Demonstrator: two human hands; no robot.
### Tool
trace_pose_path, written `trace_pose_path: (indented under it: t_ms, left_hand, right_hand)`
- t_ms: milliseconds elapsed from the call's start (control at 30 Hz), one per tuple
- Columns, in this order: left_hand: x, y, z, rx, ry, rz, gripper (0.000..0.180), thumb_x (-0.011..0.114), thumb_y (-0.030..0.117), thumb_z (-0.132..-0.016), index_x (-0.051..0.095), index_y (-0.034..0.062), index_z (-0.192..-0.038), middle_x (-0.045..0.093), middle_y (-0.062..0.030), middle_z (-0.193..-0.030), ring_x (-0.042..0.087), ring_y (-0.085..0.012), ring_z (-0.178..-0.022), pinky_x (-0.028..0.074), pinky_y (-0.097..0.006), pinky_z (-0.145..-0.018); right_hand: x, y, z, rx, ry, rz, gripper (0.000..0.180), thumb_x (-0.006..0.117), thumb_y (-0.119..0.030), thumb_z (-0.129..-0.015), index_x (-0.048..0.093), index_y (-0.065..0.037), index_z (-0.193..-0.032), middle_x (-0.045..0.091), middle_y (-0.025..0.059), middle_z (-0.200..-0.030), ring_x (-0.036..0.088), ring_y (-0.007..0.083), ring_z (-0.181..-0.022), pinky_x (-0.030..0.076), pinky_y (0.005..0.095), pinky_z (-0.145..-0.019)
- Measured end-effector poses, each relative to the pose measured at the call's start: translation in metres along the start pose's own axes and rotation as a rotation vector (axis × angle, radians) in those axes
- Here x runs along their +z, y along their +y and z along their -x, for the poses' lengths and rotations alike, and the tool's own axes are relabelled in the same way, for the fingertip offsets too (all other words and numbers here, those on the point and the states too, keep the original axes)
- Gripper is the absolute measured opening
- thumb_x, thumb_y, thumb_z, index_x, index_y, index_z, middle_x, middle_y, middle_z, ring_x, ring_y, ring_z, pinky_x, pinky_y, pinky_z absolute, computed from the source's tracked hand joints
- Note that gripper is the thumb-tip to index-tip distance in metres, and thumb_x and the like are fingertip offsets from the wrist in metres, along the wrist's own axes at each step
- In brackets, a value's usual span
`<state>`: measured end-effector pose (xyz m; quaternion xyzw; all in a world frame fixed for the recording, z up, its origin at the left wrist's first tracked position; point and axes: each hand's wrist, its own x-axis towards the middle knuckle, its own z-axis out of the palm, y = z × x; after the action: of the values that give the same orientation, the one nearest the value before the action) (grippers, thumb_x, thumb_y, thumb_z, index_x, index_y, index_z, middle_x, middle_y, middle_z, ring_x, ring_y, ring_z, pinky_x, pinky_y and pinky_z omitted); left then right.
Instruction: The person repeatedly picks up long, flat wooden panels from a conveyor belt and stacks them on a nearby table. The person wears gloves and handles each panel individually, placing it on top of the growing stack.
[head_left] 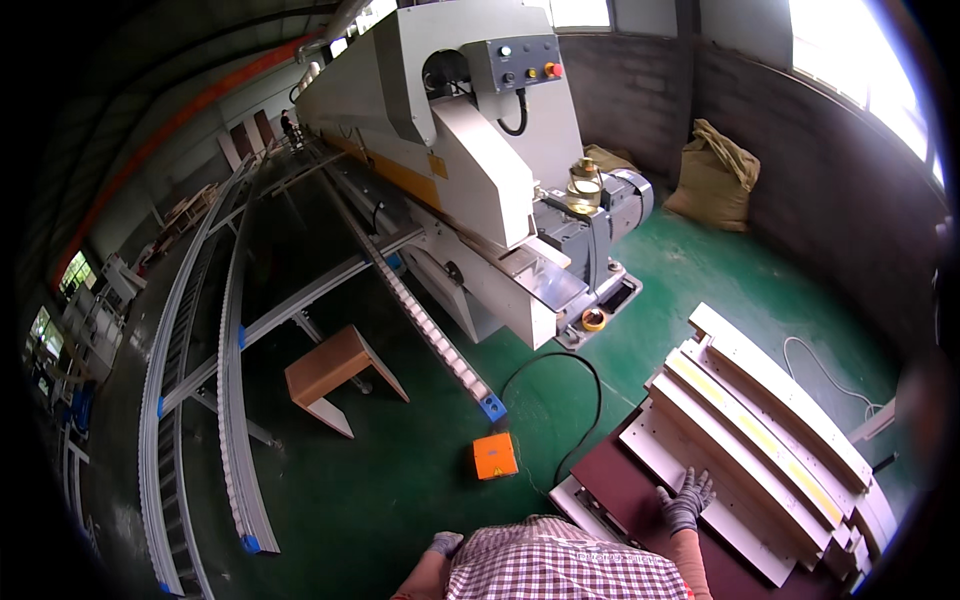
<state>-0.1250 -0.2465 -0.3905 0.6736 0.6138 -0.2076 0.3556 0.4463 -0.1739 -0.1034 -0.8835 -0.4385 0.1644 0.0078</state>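
My right hand [687, 500], in a grey glove, lies with fingers spread at the near edge of a long white board [742, 520]. That board is the lowest of several white boards piled on a dark maroon panel [612, 482]. Along one board higher in the pile runs a yellowish strip [750, 425]. My left hand [445, 543], also gloved, hangs low beside the checked cloth at my waist. Its fingers are too small and partly hidden to read, and I see nothing in it.
A long grey machine [490, 175] with a motor [628, 200] stands ahead. Roller rails [235, 400] run along the left. On the green floor are a brown board stand [328, 368], an orange box [495, 456], and a black cable [598, 400]. A sack [712, 180] leans by the wall.
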Motion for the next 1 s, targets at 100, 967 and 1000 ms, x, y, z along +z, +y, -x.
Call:
trace_pose_path:
  t_ms: [100, 967, 1000]
  left_hand:
    - [0.005, -0.014, 0.004, -0.130, 0.051, 0.331, 0.038, 0.046, 0.039, -0.097, 0.069, 0.0083, -0.099, 0.070, -0.0156, -0.107, 0.066, -0.0305, -0.100, 0.050, -0.045, -0.085]
    - [-0.041, 0.018, 0.059, -0.616, 0.054, 1.483, 0.035, 0.051, 0.027, -0.100, 0.054, 0.0003, -0.122, 0.068, -0.0186, -0.111, 0.069, -0.0298, -0.085, 0.056, -0.045, -0.074]
    - [-0.035, 0.010, 0.066, -0.633, 0.090, 1.532, 0.030, 0.054, 0.028, -0.099, 0.056, 0.0039, -0.116, 0.069, -0.0157, -0.101, 0.067, -0.0287, -0.078, 0.055, -0.045, -0.067]
  right_hand:
    - [0.007, -0.024, -0.010, -0.104, 0.035, -0.071, 0.102, 0.070, -0.063, -0.072, 0.031, -0.015, -0.153, 0.019, 0.0226, -0.159, 0.014, 0.0391, -0.148, 0.005, 0.0542, -0.119]
    - [0.011, -0.013, -0.042, -0.160, -0.067, 0.041, 0.109, 0.059, -0.071, -0.077, 0.011, -0.014, -0.158, 0.001, 0.0222, -0.162, -0.005, 0.0388, -0.150, -0.007, 0.0566, -0.118]
    - [0.010, -0.018, -0.040, -0.177, -0.082, 0.038, 0.109, 0.058, -0.071, -0.077, 0.011, -0.014, -0.158, 0.001, 0.0223, -0.162, -0.005, 0.0389, -0.150, -0.007, 0.0567, -0.118]
